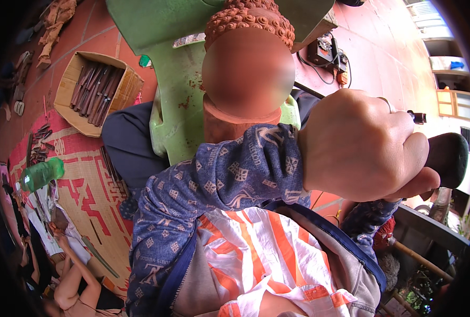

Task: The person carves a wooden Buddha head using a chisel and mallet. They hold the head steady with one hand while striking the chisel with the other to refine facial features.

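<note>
My left hand (359, 145) is raised close to the camera as a fist with a ring on one finger. It is shut on a dark rounded wooden tool (447, 158) that sticks out to the right. Its forearm in a blue patterned sleeve (219, 177) crosses in front of a reddish carved wooden head with curled hair (248, 21), which stands against a green plastic chair (177, 105). The head's front is blurred. Of my right arm only a bit of blue sleeve (367, 219) shows below the fist; the hand itself is hidden.
A cardboard box of chisels (95, 92) lies on the red tile floor at upper left. More loose chisels (42, 142) and a green bottle (42, 174) lie on a red and tan woven mat (87, 198). Another person (76, 288) sits at lower left. A cabled power tool (325, 55) rests behind the head.
</note>
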Available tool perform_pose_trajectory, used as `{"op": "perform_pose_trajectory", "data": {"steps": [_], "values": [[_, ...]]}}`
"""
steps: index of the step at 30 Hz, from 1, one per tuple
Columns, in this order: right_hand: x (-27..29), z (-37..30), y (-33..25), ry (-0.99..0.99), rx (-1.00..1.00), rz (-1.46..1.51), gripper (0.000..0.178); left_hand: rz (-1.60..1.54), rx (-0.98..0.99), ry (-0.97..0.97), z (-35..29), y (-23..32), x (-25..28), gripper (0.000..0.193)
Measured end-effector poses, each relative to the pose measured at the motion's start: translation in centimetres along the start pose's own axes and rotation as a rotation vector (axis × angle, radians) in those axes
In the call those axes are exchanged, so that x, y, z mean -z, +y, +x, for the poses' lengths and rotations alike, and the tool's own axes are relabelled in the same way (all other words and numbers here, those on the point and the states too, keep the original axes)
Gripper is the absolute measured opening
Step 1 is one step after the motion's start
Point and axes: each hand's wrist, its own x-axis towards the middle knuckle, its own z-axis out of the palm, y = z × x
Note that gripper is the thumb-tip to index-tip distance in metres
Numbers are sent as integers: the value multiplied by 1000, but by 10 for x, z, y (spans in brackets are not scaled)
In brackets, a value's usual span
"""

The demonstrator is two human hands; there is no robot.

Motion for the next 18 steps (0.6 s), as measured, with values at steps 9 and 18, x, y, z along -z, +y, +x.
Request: {"op": "perform_pose_trajectory", "data": {"steps": [9, 18], "values": [[-9, 8, -37, 265, -38, 454, 38, 25, 16, -1, -5, -7, 3, 41], [-4, 10, -34, 256, -10, 566, 27, 5, 11, 15, 1, -10, 8, 40]]}}
